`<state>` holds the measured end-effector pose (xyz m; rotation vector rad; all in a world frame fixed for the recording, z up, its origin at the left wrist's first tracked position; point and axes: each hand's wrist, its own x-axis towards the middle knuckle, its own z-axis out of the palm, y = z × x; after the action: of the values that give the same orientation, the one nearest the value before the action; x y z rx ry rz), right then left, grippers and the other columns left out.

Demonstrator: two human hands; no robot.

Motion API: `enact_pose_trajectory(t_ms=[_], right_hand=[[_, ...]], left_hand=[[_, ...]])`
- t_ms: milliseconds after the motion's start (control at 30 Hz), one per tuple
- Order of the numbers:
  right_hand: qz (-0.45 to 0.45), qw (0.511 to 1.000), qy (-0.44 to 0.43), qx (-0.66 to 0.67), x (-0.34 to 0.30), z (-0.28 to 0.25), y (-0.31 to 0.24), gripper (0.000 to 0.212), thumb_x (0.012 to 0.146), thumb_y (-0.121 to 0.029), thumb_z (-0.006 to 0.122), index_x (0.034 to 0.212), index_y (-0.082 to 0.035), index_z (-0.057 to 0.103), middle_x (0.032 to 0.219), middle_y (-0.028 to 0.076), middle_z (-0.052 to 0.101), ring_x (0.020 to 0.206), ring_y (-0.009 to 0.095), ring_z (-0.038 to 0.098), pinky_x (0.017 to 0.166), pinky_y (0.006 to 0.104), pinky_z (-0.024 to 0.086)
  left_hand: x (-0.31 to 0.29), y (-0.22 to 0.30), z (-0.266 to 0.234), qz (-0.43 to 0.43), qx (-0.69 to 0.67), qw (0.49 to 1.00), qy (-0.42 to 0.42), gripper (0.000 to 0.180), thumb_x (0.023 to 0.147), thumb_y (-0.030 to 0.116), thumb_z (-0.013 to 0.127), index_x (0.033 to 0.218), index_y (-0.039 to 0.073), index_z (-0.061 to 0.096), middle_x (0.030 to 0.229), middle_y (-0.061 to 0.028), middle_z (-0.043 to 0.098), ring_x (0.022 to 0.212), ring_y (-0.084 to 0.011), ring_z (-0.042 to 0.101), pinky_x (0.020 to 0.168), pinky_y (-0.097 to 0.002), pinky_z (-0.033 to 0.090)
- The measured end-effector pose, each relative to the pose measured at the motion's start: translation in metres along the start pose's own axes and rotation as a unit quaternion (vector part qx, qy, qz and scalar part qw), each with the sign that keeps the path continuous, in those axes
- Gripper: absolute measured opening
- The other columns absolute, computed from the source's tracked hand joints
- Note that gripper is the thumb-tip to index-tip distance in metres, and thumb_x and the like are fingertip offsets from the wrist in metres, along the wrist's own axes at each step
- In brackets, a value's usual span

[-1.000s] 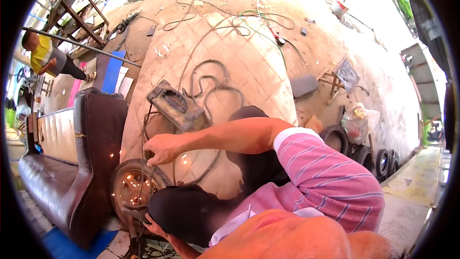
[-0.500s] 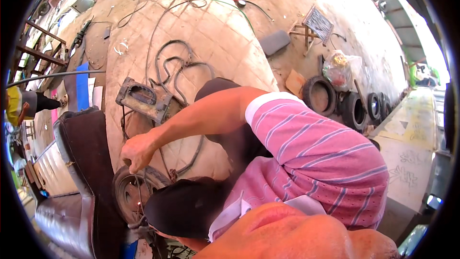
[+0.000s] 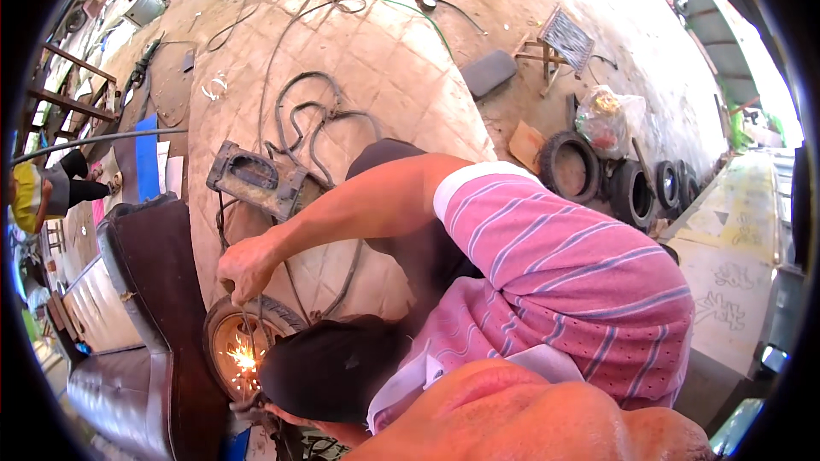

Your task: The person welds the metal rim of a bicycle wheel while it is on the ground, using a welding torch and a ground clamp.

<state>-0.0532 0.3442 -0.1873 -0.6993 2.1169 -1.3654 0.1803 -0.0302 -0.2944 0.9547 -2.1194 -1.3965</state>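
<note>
From the head view, the right hand (image 3: 246, 266) reaches down and forward, fingers closed narrow around a thin welding rod (image 3: 249, 324) that runs straight down from the fist to the sparks on the round metal rim (image 3: 224, 350) just below it. Whether the left hand holds anything I cannot tell; a dark cap (image 3: 329, 367) hides it.
</note>
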Motion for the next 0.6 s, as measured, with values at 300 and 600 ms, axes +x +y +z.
enact_pose_trajectory(t_ms=[300,600], right_hand=[[0.03,0.998,-0.029,0.05,0.016,0.005,0.002,0.042,0.086,-0.037,0.072,0.105,0.0,0.077,0.103,0.021,0.076,0.101,0.036,0.072,0.087,0.0462,0.055],[0.031,0.998,-0.042,0.033,0.015,0.006,0.0,0.049,0.09,-0.041,0.072,0.112,0.002,0.074,0.108,0.024,0.075,0.106,0.039,0.071,0.091,0.0456,0.054]], left_hand=[[0.003,0.001,-0.015,-0.034,-0.058,0.998,0.016,0.023,0.096,0.02,0.078,0.111,0.006,0.069,0.105,-0.0065,0.071,0.084,-0.0178,0.067,0.073,-0.0343,0.057],[-0.005,-0.005,-0.014,-0.063,-0.121,0.99,0.027,0.023,0.096,0.02,0.078,0.111,0.005,0.069,0.104,-0.0059,0.071,0.084,-0.0177,0.067,0.073,-0.0338,0.057]])
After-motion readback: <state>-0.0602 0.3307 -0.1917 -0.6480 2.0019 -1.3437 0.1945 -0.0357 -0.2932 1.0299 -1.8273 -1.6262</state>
